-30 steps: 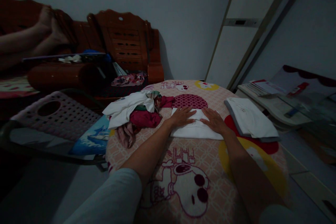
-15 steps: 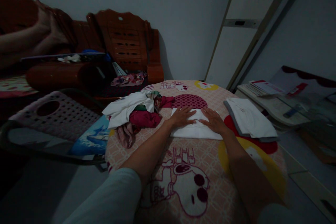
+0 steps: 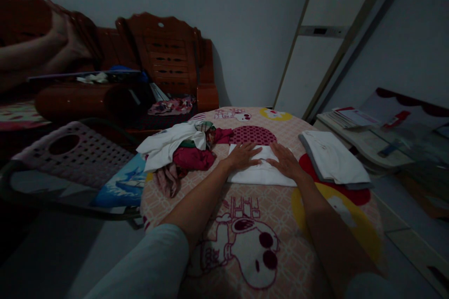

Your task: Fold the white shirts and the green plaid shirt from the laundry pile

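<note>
A folded white garment lies flat on the round table, which has a patterned pink cloth. My left hand rests palm down on its left part, fingers spread. On its right part lies my right hand, also flat with the fingers apart. Left of my hands is a loose heap of clothes, with a white piece on top and a dark red piece below. To the right sits a stack of folded clothes, white over grey.
A woven-back chair with a blue dolphin-print cushion stands at the left. Behind is a wooden sofa, where a person's bare legs show. At right, papers lie on a side stand near a tall white cabinet-like unit.
Almost nothing differs. My right hand has shifted very slightly on the white garment; my left hand stays in place.
</note>
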`<act>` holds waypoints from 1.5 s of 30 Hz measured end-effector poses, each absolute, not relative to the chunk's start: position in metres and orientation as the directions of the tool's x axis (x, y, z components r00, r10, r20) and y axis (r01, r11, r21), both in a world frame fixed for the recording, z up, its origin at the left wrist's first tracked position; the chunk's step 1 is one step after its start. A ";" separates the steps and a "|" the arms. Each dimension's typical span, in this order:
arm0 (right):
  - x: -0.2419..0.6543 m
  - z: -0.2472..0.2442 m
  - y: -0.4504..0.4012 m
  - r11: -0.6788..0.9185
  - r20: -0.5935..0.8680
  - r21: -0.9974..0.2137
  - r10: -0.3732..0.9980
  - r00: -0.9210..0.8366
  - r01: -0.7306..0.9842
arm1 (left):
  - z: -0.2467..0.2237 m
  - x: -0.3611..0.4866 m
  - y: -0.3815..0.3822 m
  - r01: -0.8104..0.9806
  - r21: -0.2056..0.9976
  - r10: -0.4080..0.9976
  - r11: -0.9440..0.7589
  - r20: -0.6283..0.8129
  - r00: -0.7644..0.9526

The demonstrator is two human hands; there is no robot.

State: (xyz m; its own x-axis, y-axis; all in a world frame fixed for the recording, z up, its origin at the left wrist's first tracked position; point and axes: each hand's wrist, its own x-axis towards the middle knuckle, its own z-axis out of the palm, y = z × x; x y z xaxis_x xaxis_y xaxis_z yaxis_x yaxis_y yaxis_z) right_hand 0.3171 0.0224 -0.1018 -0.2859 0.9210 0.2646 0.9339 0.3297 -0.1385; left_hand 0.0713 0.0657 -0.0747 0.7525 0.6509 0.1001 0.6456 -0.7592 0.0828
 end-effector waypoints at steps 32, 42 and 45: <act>0.237 -0.071 0.006 0.653 0.452 -0.303 0.740 -0.499 0.694 | -0.076 0.069 0.065 0.620 0.074 0.625 -0.781 0.109 0.773; 0.229 -0.083 0.009 0.688 0.508 -0.264 0.695 -0.509 0.676 | -0.078 0.068 0.067 0.595 0.054 0.597 -0.802 0.099 0.796; 0.230 -0.081 0.007 0.687 0.507 -0.247 0.693 -0.513 0.684 | -0.077 0.069 0.066 0.605 0.060 0.608 -0.794 0.110 0.786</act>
